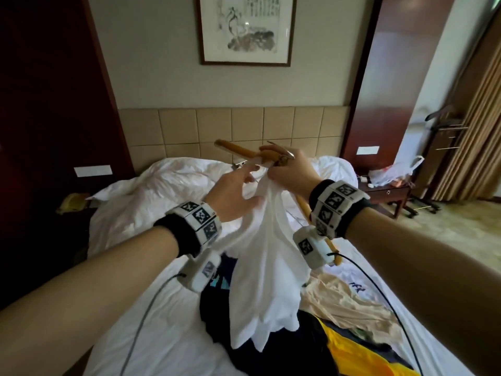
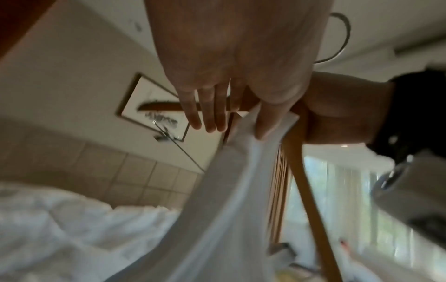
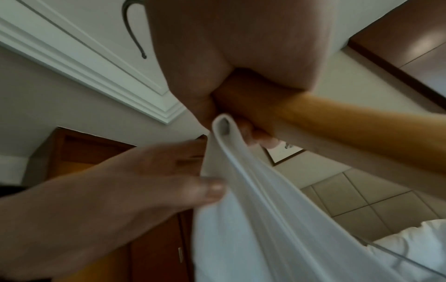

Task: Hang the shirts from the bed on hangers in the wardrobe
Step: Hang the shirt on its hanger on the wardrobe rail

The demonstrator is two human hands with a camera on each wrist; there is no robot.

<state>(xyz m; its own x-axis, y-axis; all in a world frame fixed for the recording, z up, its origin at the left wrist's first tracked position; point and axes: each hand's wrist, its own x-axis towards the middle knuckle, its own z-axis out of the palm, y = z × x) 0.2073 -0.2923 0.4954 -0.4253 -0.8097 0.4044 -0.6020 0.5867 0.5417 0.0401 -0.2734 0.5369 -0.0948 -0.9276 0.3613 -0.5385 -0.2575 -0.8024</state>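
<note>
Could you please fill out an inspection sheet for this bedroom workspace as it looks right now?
Surface: bed with white sheet, rumpled duvet near the headboard.
Job's things: white shirt hangs bunched from the hands; wooden hanger held above it; black shirt, beige shirt and black-and-yellow garment lie on the bed.
Clutter: plastic bag on the nightstand.
Grippers: right hand grips hanger and shirt neck; left hand touches the shirt, fingers extended.
Cables: black leads run from both wrist cameras across the bed.
Surroundings: framed picture, curtains, valet stand.
</note>
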